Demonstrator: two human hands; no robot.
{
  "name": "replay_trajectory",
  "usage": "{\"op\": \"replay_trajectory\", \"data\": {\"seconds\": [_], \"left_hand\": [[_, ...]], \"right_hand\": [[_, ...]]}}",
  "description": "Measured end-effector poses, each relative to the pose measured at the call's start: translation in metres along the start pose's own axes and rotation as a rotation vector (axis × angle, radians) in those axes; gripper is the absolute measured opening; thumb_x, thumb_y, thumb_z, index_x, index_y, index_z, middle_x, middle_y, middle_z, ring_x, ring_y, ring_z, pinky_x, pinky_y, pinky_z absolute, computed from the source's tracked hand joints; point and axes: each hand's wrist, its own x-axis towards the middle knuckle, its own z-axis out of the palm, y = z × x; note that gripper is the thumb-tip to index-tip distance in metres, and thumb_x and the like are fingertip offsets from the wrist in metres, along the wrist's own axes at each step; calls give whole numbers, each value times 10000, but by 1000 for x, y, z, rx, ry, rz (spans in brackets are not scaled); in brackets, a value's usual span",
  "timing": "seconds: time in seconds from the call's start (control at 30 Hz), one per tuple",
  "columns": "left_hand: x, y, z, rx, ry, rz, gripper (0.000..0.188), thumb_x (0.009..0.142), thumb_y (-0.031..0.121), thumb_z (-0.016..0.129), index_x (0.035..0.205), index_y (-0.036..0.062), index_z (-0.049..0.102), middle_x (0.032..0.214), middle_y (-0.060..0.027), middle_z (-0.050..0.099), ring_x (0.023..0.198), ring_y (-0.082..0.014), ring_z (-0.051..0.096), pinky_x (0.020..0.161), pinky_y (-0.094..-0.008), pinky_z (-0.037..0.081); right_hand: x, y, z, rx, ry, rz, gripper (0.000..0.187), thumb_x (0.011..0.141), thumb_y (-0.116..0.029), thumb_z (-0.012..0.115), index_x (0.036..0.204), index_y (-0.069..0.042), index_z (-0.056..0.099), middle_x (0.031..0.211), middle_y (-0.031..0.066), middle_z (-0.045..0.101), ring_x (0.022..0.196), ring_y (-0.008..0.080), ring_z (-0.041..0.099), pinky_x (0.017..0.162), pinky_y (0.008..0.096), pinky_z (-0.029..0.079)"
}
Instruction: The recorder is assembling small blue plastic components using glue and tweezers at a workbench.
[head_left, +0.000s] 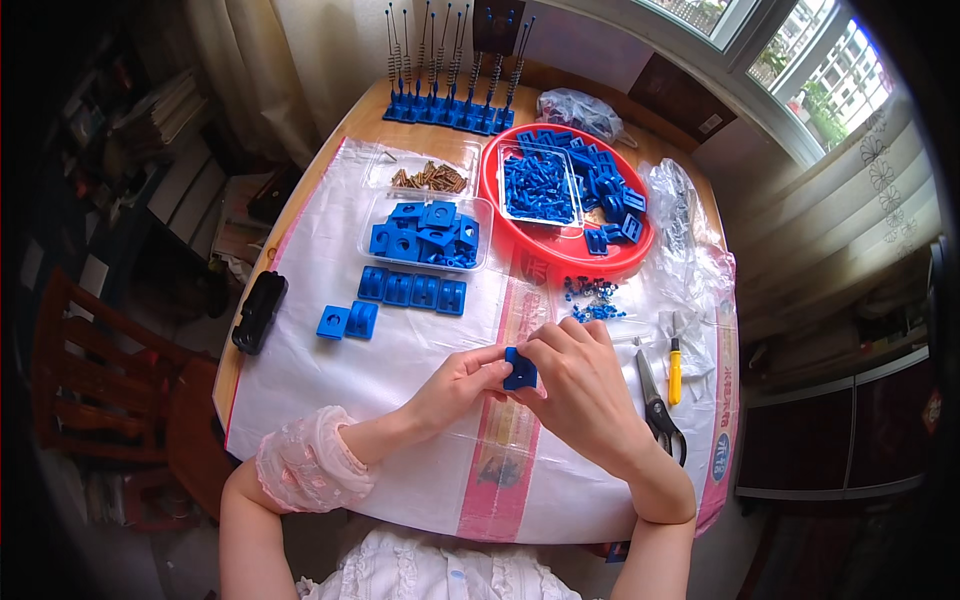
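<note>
Above the middle of the cloth, a small square blue plastic piece point(520, 372) is held between my two hands. My left hand point(452, 390) pinches its left edge with thumb and fingers. The fingers of my right hand point(585, 385) are curled against its right side and top; whether they also hold a tiny part is hidden. To the left lie two blue pieces point(347, 320) side by side. Beyond them is a row of several blue pieces point(411, 289). Small blue and metal parts point(592, 298) lie loose just past my right hand.
A clear box point(488, 245) holds blue blocks, near brass-coloured screws point(430, 178). The red basin point(625, 265) contains more blue parts. Springs on rods stand in a blue rack point(450, 112). Scissors point(652, 405), a yellow-handled screwdriver point(675, 375) and a black case point(260, 312) lie towards the sides.
</note>
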Motion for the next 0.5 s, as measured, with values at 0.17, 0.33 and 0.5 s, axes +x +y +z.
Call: {"op": "replay_trajectory", "data": {"seconds": [0.17, 0.33, 0.5], "left_hand": [[1, -3, -1, -10, 9, 8, 369, 1015, 220, 495, 1306, 4, 562, 1126, -23, 653, 1012, -67, 598, 879, -253, 490], [0, -3, -1, -6, 29, 16, 341, 1014, 195, 492, 1277, -4, 579, 1108, -27, 655, 991, -69, 599, 869, -251, 490], [0, -3, 1, -14, 21, 35, 316, 1014, 189, 488, 1237, -5, 601, 1088, -25, 656, 966, -66, 596, 860, -248, 487]], "right_hand": [[0, 0, 3, 1, -2, -2, 243, 721, -168, 779, 856, -16, 646, 876, 94, 589, 910, 245, 556, 828, 376, 393], [1, 0, 5, 11, -6, 2, 248, 723, -170, 781, 863, -17, 646, 880, 94, 590, 911, 244, 553, 829, 374, 388], [1, 0, 5, 15, -13, 5, 248, 723, -168, 780, 867, -17, 645, 879, 94, 589, 910, 244, 551, 830, 374, 387]]}}
